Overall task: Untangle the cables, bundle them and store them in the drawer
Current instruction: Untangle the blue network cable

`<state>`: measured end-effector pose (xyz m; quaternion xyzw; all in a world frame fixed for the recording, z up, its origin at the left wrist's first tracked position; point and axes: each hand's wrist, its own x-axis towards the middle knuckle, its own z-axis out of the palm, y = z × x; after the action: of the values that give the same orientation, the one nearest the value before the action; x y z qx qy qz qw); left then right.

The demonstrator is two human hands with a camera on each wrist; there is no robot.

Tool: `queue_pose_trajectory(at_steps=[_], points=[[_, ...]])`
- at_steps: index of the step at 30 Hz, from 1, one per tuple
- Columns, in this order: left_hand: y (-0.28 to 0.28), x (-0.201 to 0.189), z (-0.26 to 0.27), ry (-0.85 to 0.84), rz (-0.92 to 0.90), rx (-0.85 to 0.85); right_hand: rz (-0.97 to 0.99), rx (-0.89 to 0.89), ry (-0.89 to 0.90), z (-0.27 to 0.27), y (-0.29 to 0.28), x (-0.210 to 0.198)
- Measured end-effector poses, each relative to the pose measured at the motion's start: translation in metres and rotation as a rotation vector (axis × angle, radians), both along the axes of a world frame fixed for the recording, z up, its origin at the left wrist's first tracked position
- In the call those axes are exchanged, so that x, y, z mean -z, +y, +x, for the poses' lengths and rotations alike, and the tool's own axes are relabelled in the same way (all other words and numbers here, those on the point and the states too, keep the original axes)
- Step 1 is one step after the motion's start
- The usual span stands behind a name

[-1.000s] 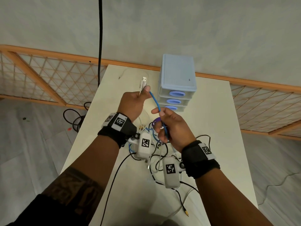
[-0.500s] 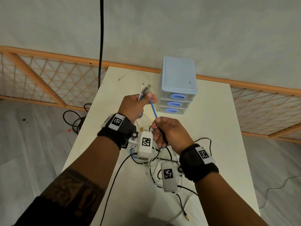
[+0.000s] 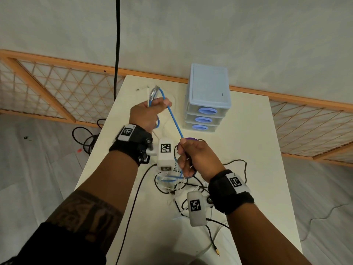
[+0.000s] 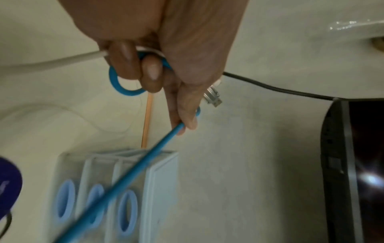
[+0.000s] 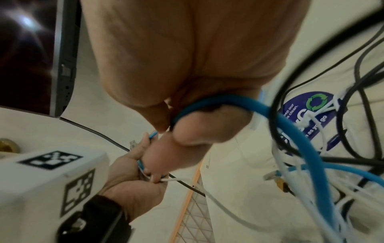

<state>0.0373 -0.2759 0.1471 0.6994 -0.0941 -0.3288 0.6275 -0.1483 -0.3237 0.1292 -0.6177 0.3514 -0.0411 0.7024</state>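
Observation:
A blue cable [image 3: 174,123] runs taut between my two hands above the white table [image 3: 248,150]. My left hand [image 3: 149,113] grips its folded end, loop [image 4: 124,88] and metal plug [image 4: 213,97] sticking out, together with a white cable [image 4: 62,61]. My right hand [image 3: 193,155] is closed round the blue cable [image 5: 239,102] lower down. Under that hand lies a tangle of black, white and blue cables [image 3: 177,182]. The light-blue drawer unit [image 3: 208,100], three drawers closed, stands at the table's back.
A purple round sticker or disc [image 5: 307,115] lies under the tangle. A black cable [image 3: 133,207] runs off the table's near edge, and another with a gold plug [image 3: 216,251] trails at the front. A wooden lattice panel [image 3: 57,96] lies on the floor beyond.
My left hand has moved away toward the table's back with the cable end, and another loop has been folded into it. The right hand slid down along the blue cable, which is now taut.

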Motion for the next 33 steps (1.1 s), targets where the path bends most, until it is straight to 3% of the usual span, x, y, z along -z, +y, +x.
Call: queue_pose_trajectory(at_steps=[6,8,11,17,19,22,27,30,33], points=[[0.010,0.009,-0.012,0.119,0.138,0.421,-0.100,0.047,-0.001,0.004,-0.003,-0.002],[0.012,0.016,-0.020,0.113,0.161,0.466,-0.123,0.042,0.019,0.007,-0.004,-0.004],[0.009,0.015,-0.020,0.069,0.147,0.379,-0.122,0.013,0.035,0.008,-0.003,-0.002],[0.001,0.004,0.006,0.064,0.020,0.002,-0.072,-0.061,0.051,-0.003,0.006,0.005],[0.003,0.004,0.010,0.111,0.026,0.038,-0.112,-0.066,0.071,-0.006,0.006,0.008],[0.008,0.010,-0.006,0.161,0.100,0.243,-0.149,-0.031,0.064,-0.003,0.000,0.008],[0.009,0.023,-0.030,0.130,0.202,0.435,-0.166,-0.038,0.061,0.007,-0.008,0.003],[0.005,0.020,-0.031,0.066,0.206,0.364,-0.165,-0.049,0.048,0.009,-0.006,0.003],[-0.002,0.016,-0.021,0.008,0.144,0.140,-0.150,-0.035,0.039,0.010,-0.004,0.007]])
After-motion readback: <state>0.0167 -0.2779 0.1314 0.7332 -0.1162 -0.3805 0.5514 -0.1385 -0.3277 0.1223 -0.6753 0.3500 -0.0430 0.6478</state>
